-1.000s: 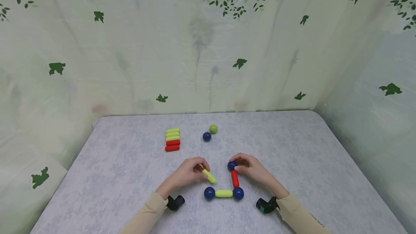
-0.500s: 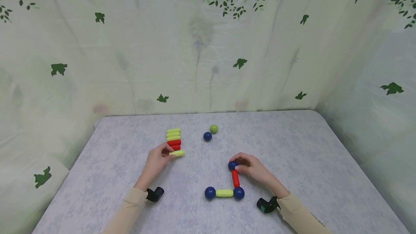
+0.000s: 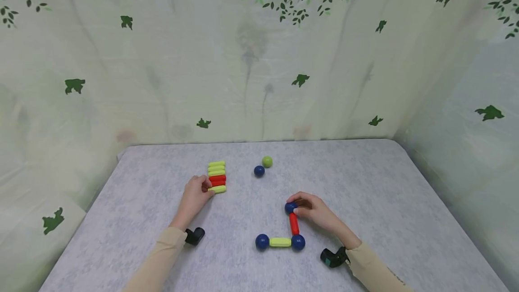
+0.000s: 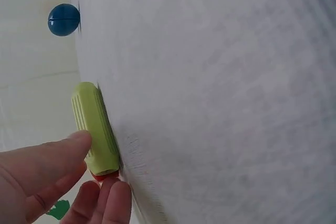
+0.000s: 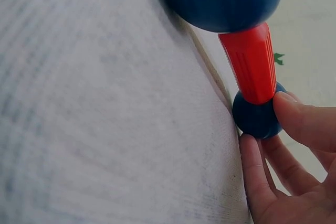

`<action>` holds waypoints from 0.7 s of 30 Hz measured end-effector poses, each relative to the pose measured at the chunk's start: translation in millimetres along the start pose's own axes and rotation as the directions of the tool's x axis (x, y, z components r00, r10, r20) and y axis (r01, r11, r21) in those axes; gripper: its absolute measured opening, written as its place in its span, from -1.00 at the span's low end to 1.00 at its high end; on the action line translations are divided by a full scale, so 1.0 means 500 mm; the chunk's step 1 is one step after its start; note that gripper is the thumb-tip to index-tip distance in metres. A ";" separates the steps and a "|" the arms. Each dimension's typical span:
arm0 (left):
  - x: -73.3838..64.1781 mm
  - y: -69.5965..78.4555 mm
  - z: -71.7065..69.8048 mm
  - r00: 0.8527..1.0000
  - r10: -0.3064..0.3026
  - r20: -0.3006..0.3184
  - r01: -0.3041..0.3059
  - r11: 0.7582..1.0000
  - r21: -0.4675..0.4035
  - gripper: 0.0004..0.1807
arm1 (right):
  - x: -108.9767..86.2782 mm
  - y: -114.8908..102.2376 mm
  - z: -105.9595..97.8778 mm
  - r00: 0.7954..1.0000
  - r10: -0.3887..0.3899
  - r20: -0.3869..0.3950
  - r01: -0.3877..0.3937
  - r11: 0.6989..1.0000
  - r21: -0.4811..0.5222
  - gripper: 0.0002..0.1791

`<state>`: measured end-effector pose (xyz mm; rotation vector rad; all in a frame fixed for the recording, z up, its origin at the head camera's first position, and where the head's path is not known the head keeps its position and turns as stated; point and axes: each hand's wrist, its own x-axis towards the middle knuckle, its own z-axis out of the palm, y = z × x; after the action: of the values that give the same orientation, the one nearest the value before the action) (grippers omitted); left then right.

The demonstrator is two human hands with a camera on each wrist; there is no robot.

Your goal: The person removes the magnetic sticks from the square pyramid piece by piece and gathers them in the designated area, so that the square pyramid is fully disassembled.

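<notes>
In the head view my left hand (image 3: 195,197) is at the near end of a row of short rods, its thumb and fingers round the left end of a yellow-green rod (image 3: 219,189). The left wrist view shows the thumb on the side of that ribbed rod (image 4: 96,127), fingertips by its lower end. My right hand (image 3: 316,211) pinches a dark blue ball (image 3: 290,207) between thumb and fingers. A red rod (image 3: 293,224) joins this ball to a second blue ball (image 3: 298,242). From there another yellow-green rod (image 3: 280,242) runs left to a third blue ball (image 3: 262,242).
Beyond the left hand lie two red rods (image 3: 217,178) and several yellow-green rods (image 3: 216,168), side by side. A loose blue ball (image 3: 259,171) and a green ball (image 3: 267,161) sit farther back. A leaf-patterned curtain (image 3: 259,57) stands behind the grey table (image 3: 344,170).
My left hand has carried the yellow-green rod from near the joined pieces to the rod row, left and away from me, laying it alongside the red rods. The right hand stays put.
</notes>
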<state>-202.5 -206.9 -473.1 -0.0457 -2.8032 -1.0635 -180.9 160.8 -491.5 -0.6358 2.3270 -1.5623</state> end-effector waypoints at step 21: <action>-0.158 0.158 0.095 0.642 0.475 0.602 -0.458 0.867 -0.196 -0.67 | 0.000 0.000 -0.001 1.000 0.004 0.007 -0.004 1.000 0.012 -0.72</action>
<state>-123.9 -114.3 -467.8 -1.3074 -3.0128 -1.0820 -181.2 161.2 -491.1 -0.6327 2.3107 -1.5689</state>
